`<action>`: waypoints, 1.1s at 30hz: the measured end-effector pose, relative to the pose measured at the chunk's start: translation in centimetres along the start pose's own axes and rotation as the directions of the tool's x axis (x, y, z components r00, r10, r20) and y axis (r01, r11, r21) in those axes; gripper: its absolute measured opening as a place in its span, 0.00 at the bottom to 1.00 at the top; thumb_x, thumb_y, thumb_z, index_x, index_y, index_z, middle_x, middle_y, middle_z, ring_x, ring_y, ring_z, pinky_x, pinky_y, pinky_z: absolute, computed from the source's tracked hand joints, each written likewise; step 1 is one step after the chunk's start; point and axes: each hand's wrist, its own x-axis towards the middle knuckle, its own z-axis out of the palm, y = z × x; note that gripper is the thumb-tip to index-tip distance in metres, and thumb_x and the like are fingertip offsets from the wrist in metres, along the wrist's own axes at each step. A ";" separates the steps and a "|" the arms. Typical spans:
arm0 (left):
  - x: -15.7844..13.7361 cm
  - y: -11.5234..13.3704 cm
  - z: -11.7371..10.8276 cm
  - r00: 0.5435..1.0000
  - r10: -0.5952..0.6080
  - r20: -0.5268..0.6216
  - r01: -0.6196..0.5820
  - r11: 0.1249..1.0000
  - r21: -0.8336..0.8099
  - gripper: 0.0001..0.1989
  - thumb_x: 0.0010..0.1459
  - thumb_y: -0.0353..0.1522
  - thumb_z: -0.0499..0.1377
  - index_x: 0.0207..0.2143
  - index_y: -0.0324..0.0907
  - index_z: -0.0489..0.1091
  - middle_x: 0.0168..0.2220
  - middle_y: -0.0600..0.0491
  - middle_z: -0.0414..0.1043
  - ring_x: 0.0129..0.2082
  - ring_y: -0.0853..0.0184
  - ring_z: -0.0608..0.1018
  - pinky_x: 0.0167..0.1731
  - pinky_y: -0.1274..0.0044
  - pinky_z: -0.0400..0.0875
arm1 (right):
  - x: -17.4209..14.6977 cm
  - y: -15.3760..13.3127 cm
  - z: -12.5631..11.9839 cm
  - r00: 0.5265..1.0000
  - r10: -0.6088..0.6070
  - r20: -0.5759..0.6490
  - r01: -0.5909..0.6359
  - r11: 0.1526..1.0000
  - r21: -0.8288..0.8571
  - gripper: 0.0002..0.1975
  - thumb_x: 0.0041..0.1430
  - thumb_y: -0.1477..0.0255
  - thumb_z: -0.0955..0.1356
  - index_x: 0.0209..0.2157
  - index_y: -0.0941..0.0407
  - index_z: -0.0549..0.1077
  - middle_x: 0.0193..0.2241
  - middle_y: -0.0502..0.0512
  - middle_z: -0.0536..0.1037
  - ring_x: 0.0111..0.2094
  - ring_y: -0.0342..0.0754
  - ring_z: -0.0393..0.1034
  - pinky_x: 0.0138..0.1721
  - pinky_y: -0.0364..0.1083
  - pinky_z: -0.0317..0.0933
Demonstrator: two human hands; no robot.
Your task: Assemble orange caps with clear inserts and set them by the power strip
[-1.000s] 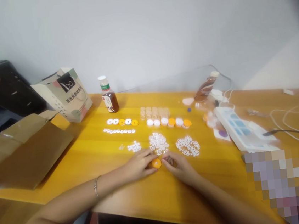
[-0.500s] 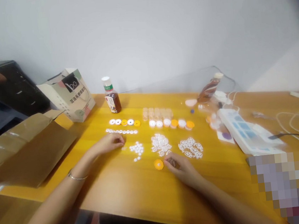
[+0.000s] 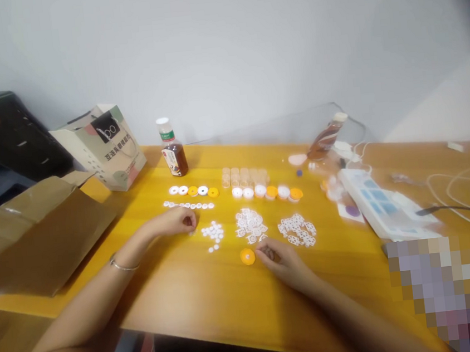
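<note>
My left hand (image 3: 178,220) is closed in a pinch low over the table, between a row of small white round pieces (image 3: 191,206) and a loose pile of small white discs (image 3: 213,231). Whatever its fingertips hold is too small to make out. An orange round cap-like piece (image 3: 247,257) with a pale centre lies flat near the front. Right beside its edge are the curled fingers of my right hand (image 3: 280,258); I cannot tell whether they touch it. Two heaps of white cut-out pieces, one nearer (image 3: 251,226) and one further right (image 3: 297,230), lie beyond that hand.
White and orange round pieces stand in rows, left (image 3: 193,191) and right (image 3: 260,190), before clear cylinders (image 3: 245,176). Behind are a drink bottle (image 3: 174,155) and a paper bag (image 3: 114,149). A cardboard box (image 3: 52,234) fills the left; a white-and-blue tray (image 3: 374,200) and cables lie right.
The whole view has shifted slightly. My left hand has moved a little right relative to the rows, its fingers curled into a pinch. My right hand stays beside the orange piece.
</note>
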 end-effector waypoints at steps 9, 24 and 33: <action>1.0 7.3 6.5 0.974 0.147 -0.170 -0.196 0.927 -0.320 0.05 0.49 0.31 0.58 0.29 0.38 0.70 0.28 0.52 0.72 0.28 0.71 0.72 0.29 0.80 0.66 | 0.5 -1.4 0.4 0.999 -0.042 -0.022 0.044 0.994 0.104 0.06 0.53 0.69 0.65 0.28 0.56 0.70 0.21 0.49 0.69 0.22 0.41 0.60 0.24 0.41 0.58; 1.1 8.7 10.8 0.929 0.172 -0.328 -0.285 0.897 -0.337 0.06 0.52 0.33 0.58 0.30 0.38 0.70 0.29 0.51 0.71 0.30 0.70 0.72 0.33 0.78 0.67 | 0.4 -1.2 1.3 0.988 0.149 0.038 -0.149 0.870 0.470 0.10 0.48 0.64 0.68 0.26 0.56 0.70 0.24 0.50 0.74 0.26 0.42 0.69 0.32 0.44 0.63; 0.8 8.4 11.1 0.736 0.517 -0.436 -0.496 0.851 0.172 0.08 0.57 0.30 0.55 0.39 0.41 0.71 0.33 0.50 0.72 0.33 0.70 0.72 0.34 0.76 0.67 | 0.3 -1.7 0.5 0.985 0.160 0.064 -0.172 0.879 0.445 0.11 0.50 0.63 0.67 0.25 0.57 0.71 0.22 0.49 0.73 0.24 0.40 0.65 0.31 0.43 0.61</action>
